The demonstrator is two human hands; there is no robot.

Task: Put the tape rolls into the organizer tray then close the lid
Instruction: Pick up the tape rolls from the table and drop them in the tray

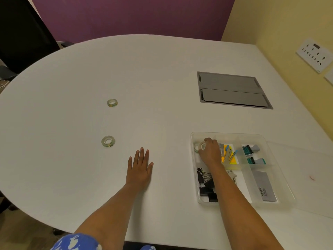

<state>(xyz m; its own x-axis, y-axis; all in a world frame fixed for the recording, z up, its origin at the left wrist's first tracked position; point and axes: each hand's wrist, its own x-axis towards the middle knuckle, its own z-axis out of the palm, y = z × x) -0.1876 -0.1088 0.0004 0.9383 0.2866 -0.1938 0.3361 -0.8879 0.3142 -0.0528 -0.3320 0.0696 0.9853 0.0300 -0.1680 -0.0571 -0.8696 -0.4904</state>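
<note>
The right hand [210,152] has its fingers clamped on a tape roll [199,146] inside the organizer tray [286,193]. The left hand [139,167] lies flat on the bench [144,78], fingers slightly apart. Two more tape rolls [108,141] sit nearby.

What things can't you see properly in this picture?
- The tape roll in the organizer tray: head view, partly covered by the right hand, so the grip is unclear.
- The binder clips: partly hidden by the right forearm.
- The clear lid: cut off at the right edge.
- Print on the grey card: too small to read.
</note>
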